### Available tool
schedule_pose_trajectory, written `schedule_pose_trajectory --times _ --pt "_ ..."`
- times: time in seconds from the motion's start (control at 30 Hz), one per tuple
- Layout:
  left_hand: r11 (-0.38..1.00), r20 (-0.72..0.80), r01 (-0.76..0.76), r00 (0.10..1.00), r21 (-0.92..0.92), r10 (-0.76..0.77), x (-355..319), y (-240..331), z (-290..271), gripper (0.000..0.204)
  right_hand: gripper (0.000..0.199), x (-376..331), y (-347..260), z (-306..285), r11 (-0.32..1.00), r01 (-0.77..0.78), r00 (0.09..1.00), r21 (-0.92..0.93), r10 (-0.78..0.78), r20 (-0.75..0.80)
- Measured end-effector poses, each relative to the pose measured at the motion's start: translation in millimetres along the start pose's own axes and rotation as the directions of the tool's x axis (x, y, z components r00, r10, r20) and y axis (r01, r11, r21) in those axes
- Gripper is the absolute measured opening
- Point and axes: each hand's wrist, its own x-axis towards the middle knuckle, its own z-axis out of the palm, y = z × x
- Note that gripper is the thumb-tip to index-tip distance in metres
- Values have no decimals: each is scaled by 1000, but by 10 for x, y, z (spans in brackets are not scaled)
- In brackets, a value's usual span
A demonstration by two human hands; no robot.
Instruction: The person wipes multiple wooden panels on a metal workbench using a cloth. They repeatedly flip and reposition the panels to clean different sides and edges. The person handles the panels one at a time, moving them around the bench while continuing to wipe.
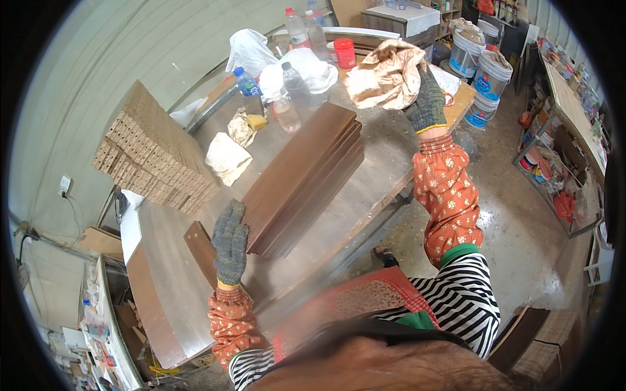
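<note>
A stack of long, dark brown wooden boards (303,171) lies slantwise on the work table. My left hand (229,244), in a grey knit glove, rests against the stack's near left end with its fingers stretched out. At the far right of the table, my right hand (428,103), gloved alike, grips a crumpled beige cloth (385,75). The cloth is beyond the stack's far end, apart from it. A single narrow brown board (201,249) lies beside my left hand, partly hidden by it.
A tall stack of drilled, unfinished boards (153,153) stands at the left. Several plastic bottles (295,81), a red jar (345,53) and a pale rag (227,158) occupy the table's far side. Buckets (490,75) stand on the floor beyond, and a cluttered bench (567,124) is at right.
</note>
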Motion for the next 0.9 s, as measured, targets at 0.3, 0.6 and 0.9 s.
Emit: schedule_pose_trajectory --times 0.3,0.6,0.9 --pt "995 -16 -83 996 47 84 -29 -1 -4 36 40 -978 -789 1314 827 444 887 -345 -351 300" --pt "996 -1 -89 996 -7 89 -19 -13 -5 37 37 -1850 -1743 1937 704 675 725 -220 -577 377" --pt "998 243 -56 969 9 52 -149 -360 71 50 44 -1867 -1887 1916 738 614 731 -279 -399 554"
